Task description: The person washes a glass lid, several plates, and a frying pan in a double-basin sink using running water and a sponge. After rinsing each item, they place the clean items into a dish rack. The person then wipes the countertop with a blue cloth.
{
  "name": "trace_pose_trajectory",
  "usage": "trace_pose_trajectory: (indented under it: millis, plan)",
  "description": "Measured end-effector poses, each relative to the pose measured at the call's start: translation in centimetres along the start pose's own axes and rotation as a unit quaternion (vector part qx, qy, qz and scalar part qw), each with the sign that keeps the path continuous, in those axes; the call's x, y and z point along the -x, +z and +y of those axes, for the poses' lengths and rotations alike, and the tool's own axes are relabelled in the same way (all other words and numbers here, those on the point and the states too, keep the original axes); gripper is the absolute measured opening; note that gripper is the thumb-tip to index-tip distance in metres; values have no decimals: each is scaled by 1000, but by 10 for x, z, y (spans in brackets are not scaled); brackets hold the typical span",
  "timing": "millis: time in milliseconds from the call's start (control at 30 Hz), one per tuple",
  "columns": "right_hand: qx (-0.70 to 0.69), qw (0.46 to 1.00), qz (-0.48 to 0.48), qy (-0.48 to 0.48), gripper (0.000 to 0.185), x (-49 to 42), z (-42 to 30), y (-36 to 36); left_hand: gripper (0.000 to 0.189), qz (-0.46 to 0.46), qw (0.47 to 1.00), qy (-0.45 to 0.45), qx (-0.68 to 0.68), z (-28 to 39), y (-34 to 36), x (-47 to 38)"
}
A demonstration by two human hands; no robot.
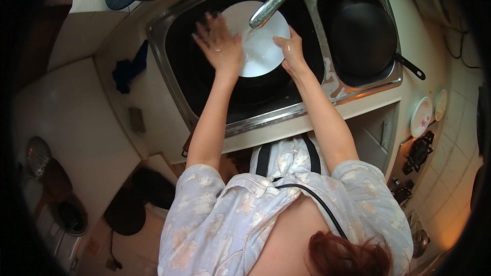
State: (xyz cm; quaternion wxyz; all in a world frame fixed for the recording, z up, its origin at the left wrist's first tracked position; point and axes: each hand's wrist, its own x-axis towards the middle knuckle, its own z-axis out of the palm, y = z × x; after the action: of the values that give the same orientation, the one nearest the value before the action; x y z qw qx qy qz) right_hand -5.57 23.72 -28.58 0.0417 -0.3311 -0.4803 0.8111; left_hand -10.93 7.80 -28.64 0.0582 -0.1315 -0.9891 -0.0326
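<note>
A white plate (262,55) is held over the large left sink basin (245,101), under the metal faucet (274,4). My right hand (293,50) grips its right rim, the thumb lying over the upper face. Wet sheen and water show on the plate beneath the spout. My left hand (219,46) is at the plate's left side, fingers spread and slightly blurred, overlapping the rim. Whether its palm touches the plate I cannot tell. Both hands look wet.
A black frying pan (364,40) sits in the right basin, its handle (410,67) jutting over the counter. A blue cloth (130,69) and a small sponge-like block (137,119) lie left. A flowered plate (421,117) stands near the gas burner (420,151).
</note>
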Motion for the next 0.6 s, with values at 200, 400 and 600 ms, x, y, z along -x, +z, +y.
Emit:
trace_pose_trajectory:
  millis: [200, 400, 600]
  plan:
    - [-143, 986, -73, 45, 53, -19, 6, -9, 56, -40, 983, 180, 0, -24, -43, 35]
    - [-122, 970, -173, 123, 49, -35, 6, -3, 46, -65, 907, 415, -14, -42, -65, 34]
    - [-189, 963, -181, 67, 51, -27, -10, 35, 47, -25, 921, 355, 161, -35, -46, 28]
